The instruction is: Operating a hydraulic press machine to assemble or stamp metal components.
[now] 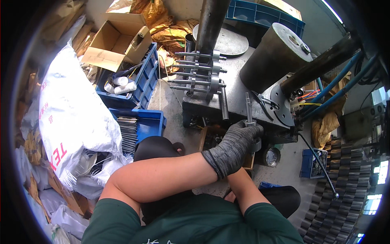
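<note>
My left hand [239, 143], in a grey knit glove, is closed around a stepped metal shaft [249, 110] with thick round collars. The shaft's thin end points up, and one collar shows below the fingers. My right forearm [243, 188] reaches up behind the left wrist, and its hand is hidden there. Ahead and to the left, several similar metal shafts [195, 74] lie stacked in a row on the steel machine table [239, 106]. A short dark metal bar [223, 103] juts over the table's front edge beside them.
A big steel cylinder [273, 57] and an upright column [212, 26] stand on the table. Left are a blue crate of metal rods [138, 122], a cardboard box [118, 38] and a white woven sack [77, 118]. A long lever [321, 166] slants down at right, near stacked metal parts [337, 187].
</note>
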A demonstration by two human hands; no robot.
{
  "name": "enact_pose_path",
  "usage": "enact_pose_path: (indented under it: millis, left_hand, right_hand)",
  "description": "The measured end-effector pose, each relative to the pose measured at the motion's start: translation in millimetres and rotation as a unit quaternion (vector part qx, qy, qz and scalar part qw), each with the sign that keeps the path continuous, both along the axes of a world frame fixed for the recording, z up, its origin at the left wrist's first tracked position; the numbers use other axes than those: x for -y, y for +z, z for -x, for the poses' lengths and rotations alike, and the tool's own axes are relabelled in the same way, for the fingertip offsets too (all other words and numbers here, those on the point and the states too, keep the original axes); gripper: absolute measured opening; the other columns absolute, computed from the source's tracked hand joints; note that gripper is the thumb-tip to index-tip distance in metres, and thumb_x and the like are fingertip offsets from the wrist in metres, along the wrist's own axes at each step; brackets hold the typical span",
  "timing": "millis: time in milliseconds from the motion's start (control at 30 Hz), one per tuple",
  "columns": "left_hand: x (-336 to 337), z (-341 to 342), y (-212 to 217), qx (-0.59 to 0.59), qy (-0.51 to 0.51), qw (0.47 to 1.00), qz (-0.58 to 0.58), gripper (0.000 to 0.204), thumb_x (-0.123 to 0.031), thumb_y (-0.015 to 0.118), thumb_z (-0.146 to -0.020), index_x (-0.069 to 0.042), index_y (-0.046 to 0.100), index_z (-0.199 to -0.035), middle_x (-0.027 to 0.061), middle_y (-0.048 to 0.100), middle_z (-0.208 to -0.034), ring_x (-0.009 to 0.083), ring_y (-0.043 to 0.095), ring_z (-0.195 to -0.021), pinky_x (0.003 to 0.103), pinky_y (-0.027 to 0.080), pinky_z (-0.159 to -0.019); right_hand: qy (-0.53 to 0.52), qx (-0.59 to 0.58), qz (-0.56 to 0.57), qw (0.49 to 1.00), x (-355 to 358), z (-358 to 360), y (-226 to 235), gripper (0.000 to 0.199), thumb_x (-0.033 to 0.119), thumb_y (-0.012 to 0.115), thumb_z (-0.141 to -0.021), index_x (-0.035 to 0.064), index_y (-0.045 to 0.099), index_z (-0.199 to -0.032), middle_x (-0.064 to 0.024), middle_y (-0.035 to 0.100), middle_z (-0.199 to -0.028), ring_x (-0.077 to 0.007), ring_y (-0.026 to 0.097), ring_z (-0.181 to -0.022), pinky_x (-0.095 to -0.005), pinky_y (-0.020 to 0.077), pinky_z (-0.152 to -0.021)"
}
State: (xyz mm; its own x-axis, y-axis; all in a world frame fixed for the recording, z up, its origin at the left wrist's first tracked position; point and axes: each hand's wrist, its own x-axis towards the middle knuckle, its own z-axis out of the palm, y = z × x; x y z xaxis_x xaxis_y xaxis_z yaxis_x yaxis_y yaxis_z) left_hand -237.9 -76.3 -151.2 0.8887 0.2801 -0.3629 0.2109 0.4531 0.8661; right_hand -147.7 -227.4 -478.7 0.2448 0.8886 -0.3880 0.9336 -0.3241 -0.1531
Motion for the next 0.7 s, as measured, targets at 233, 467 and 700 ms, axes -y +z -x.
enact_pose_path:
  millis: [233, 467, 700]
  left_hand:
    - [10.8, -1.0, -4.1, -0.05, 0.03, 0.989, 0.138, 0.027, -0.03, 0.069, -0.098, -0.01, 0.064, -0.116, 0.0083, 0.063, -0.098, 0.0174, 0.065, -0.086, 0.033, 0.056, -0.073]
    - [10.5, -5.6, -6.0, -0.059, 0.043, 0.991, 0.116, 0.031, -0.032, 0.072, -0.095, -0.01, 0.064, -0.115, 0.0085, 0.064, -0.094, 0.0191, 0.064, -0.08, 0.034, 0.056, -0.066]
    - [10.0, -11.8, -14.6, -0.053, 0.066, 0.989, 0.119, 0.032, -0.024, 0.075, -0.092, -0.004, 0.068, -0.115, 0.0106, 0.071, -0.093, 0.02, 0.069, -0.08, 0.035, 0.058, -0.069]
  right_hand:
    - [0.008, 0.0, 0.0, 1.0, 2.8, 1.4, 5.4, 0.043, 0.036, 0.069, -0.086, 0.0118, 0.072, -0.122, -0.0189, 0.075, -0.114, -0.0379, 0.073, -0.104, -0.0474, 0.056, -0.094]
    - [0.023, 0.008, -0.001, 1.0, 9.2, -7.3, 13.4, 0.043, 0.036, 0.07, -0.086, 0.0115, 0.073, -0.121, -0.0187, 0.075, -0.114, -0.0377, 0.073, -0.103, -0.0474, 0.0562, -0.093]
    - [0.048, 0.015, -0.003, 0.999, 9.7, -16.4, 28.5, 0.043, 0.037, 0.07, -0.086, 0.0113, 0.073, -0.12, -0.0185, 0.075, -0.114, -0.0376, 0.073, -0.102, -0.0474, 0.0564, -0.093]
